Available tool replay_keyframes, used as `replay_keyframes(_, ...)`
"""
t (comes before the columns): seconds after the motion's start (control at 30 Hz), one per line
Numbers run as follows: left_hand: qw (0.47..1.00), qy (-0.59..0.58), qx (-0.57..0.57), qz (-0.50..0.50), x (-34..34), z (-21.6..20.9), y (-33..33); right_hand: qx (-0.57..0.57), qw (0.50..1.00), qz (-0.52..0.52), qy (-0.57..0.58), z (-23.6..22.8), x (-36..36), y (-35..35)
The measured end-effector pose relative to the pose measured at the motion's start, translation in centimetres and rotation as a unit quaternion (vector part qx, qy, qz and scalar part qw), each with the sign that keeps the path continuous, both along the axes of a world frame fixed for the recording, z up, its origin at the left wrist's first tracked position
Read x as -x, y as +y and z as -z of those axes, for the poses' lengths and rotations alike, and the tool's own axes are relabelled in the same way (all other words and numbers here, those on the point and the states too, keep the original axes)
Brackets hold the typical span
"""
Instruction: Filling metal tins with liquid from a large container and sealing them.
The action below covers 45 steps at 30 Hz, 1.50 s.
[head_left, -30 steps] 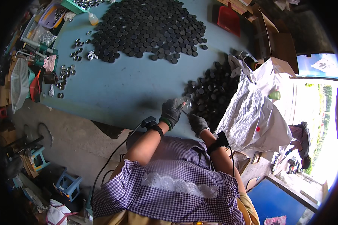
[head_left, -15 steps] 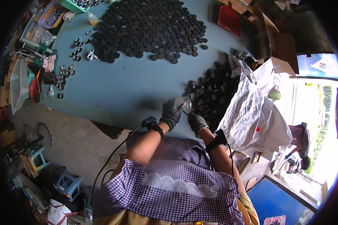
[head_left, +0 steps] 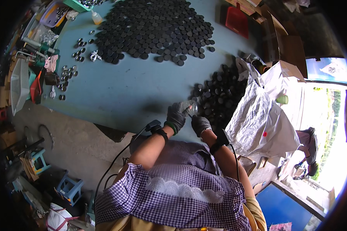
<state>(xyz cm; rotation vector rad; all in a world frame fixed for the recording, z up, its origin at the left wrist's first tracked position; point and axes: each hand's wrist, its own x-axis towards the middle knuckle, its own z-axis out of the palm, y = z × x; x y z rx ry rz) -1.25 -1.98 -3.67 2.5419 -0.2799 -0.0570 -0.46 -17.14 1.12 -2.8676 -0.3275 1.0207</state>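
Note:
My left hand (head_left: pixel 177 115), in a dark glove with bare fingertips, pinches a small, clear, shiny round piece (head_left: pixel 195 108) over the near edge of the table. Close beside it on the right, my gloved right hand (head_left: pixel 200 124) is closed, its fingers bent toward that piece. Whatever sits in the right hand is too small and hidden to name. Just beyond both hands lies a loose heap of black round caps (head_left: pixel 219 94). Farther back, many more black caps (head_left: pixel 150 32) are spread flat, side by side, on the blue-grey table (head_left: pixel 115 90).
A crumpled white sack (head_left: pixel 254 115) borders the heap on the right. Shiny round pieces (head_left: pixel 64 77), a small bottle (head_left: pixel 96 18) and baskets (head_left: pixel 20 86) are at the left. A red dustpan (head_left: pixel 236 21) lies far right. Cables run from both wrists. A person (head_left: pixel 307 148) is outside at right.
My right hand has shifted slightly to the left, closer to my left hand, which stays nearly in place with the clear piece. The spread caps look unchanged.

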Motion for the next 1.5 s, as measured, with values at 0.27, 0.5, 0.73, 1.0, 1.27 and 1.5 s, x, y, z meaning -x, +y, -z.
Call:
replay_keyframes(0.27, 0.999, 0.007, -0.032, 0.02, -0.3, 0.3, 0.2, -0.021, 0.999, -0.013, -0.026, 0.6, 0.6, -0.3)
replay_keyframes(0.5, 0.994, 0.031, -0.108, 0.016, -0.5, -0.6, 0.3, -0.031, 0.999, 0.004, -0.019, 0.4, 0.6, -0.1)
replay_keyframes(0.73, 0.991, 0.047, -0.125, 0.01, -0.5, -0.9, 0.1, 0.005, 0.998, -0.049, -0.045, -0.1, 0.4, 0.4)
replay_keyframes(1.0, 0.982, 0.097, -0.164, 0.002, -1.3, -0.7, -0.5, 0.045, 0.989, -0.14, 0.0, -0.4, -1.1, 0.5)
replay_keyframes(1.27, 0.975, 0.123, -0.185, -0.017, -1.9, -1.0, -0.7, 0.021, 0.988, -0.155, 0.006, -1.2, -2.0, 0.7)
replay_keyframes(1.5, 0.965, 0.174, -0.197, -0.011, -2.8, -1.6, -0.9, 0.031, 0.99, -0.136, -0.007, -2.7, -1.7, 1.4)
